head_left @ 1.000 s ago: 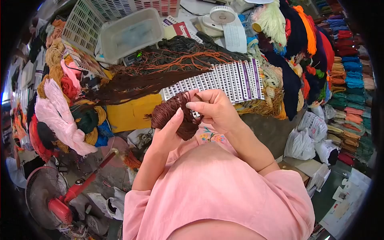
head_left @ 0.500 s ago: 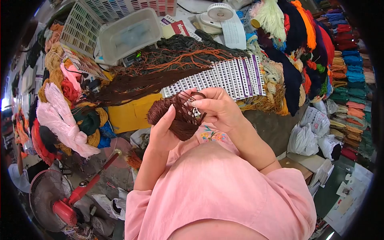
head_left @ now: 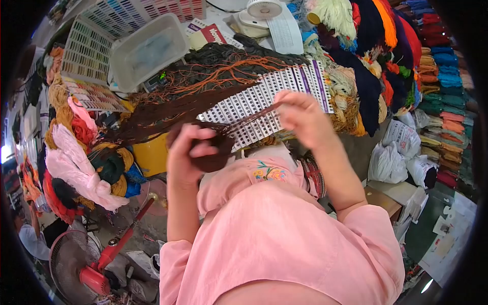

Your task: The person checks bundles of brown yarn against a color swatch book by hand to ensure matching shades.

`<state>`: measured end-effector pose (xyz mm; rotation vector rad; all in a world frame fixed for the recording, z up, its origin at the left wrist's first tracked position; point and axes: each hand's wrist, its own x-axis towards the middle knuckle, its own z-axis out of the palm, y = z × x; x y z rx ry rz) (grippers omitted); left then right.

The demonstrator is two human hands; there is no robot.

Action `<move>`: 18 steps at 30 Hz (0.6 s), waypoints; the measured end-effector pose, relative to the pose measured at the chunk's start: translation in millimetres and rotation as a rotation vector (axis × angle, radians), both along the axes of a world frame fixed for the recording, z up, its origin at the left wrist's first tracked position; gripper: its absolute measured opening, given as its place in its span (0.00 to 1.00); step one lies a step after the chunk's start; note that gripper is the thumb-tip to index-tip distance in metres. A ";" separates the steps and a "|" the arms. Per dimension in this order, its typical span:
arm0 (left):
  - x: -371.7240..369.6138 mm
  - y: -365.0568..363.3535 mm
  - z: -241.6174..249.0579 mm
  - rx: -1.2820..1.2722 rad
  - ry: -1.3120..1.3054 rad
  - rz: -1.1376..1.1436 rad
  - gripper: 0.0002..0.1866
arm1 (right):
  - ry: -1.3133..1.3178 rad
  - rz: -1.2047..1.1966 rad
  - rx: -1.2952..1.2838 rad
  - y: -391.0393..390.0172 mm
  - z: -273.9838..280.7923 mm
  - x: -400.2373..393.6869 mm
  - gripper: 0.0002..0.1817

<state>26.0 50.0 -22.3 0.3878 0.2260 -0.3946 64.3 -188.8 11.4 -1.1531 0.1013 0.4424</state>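
Note:
My left hand point(head_left: 189, 147), somewhat blurred, is closed around a dark brown skein of thread point(head_left: 217, 152) in front of my chest. From the skein a thin bundle of brown strands point(head_left: 254, 117) runs up to the right. My right hand point(head_left: 305, 116), also blurred, pinches the far end of these strands, which look stretched between both hands. Behind them lie white cards with rows of dark holes point(head_left: 292, 79). Long dark brown threads point(head_left: 157, 112) spread across the table to the left of the cards.
A translucent plastic tub point(head_left: 173, 38) stands near colour sample charts point(head_left: 86, 51). Pink yarn point(head_left: 68, 162) hangs at left above a red fan point(head_left: 94, 279). Multicoloured hanks point(head_left: 366, 91) crowd the right, with white plastic bags point(head_left: 391, 162) below. A small white fan point(head_left: 264, 9) sits at the back.
My right hand has moved away from the skein, up and to the right, drawing strands out. My left hand has shifted slightly left with the skein. The view has turned a little.

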 end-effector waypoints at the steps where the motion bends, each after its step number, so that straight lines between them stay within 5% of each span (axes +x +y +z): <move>1: -0.9 20.4 -16.8 -0.201 0.152 0.102 0.05 | 0.031 -0.119 0.210 -19.2 2.7 9.2 0.06; 2: -3.5 44.1 -37.9 0.232 0.137 0.256 0.06 | 0.034 -0.159 0.239 -41.8 5.0 16.9 0.07; 4: -18.0 90.1 -69.8 -0.066 0.187 0.325 0.07 | 0.081 -0.077 0.723 -92.5 -10.7 27.4 0.10; 5: -41.2 146.9 -131.5 -0.558 0.084 0.281 0.07 | 0.088 -0.148 0.649 -115.6 -13.5 28.0 0.09; 6: -67.2 185.6 -150.1 0.086 0.568 0.587 0.08 | 0.034 -0.214 0.542 -143.0 -20.6 31.3 0.07; 7: -72.7 203.2 -144.3 0.337 0.971 0.692 0.09 | -0.097 -0.242 0.315 -183.9 -29.8 42.0 0.04; 8: -118.9 258.0 -178.1 0.227 0.868 0.805 0.09 | 0.090 -0.549 0.267 -252.4 -39.5 53.1 0.04; 9: -132.6 285.1 -186.0 0.229 1.052 1.003 0.08 | -0.056 -0.854 0.089 -265.0 -20.6 56.8 0.06; 10: -108.9 255.8 -147.4 0.295 1.047 1.030 0.04 | -0.221 -0.800 0.169 -345.7 -33.0 55.9 0.06; 11: -83.3 217.2 -105.9 0.354 1.043 1.060 0.10 | -0.309 -0.932 0.162 -403.8 -39.7 54.7 0.07; 12: -81.8 213.4 -109.2 0.338 0.777 0.941 0.16 | -0.312 -1.060 0.137 -397.7 -29.4 61.4 0.09; 13: -79.9 215.3 -127.2 -0.319 0.423 0.536 0.17 | -0.329 -0.915 0.129 -367.5 -27.9 73.7 0.09; 15: -11.4 121.7 -120.7 0.064 0.577 0.532 0.14 | -0.198 -0.716 0.038 -295.8 -58.3 97.4 0.08; 16: 17.0 87.5 -129.7 -0.261 0.603 0.412 0.11 | -0.090 -0.732 -0.232 -273.2 -92.8 104.7 0.07; 17: 37.2 60.4 -161.1 0.185 0.655 0.296 0.07 | -0.083 -0.532 -0.500 -257.5 -131.9 107.1 0.08; 18: 60.9 24.3 -164.6 0.214 0.634 0.132 0.04 | -0.039 -0.369 -0.616 -208.0 -137.3 107.6 0.09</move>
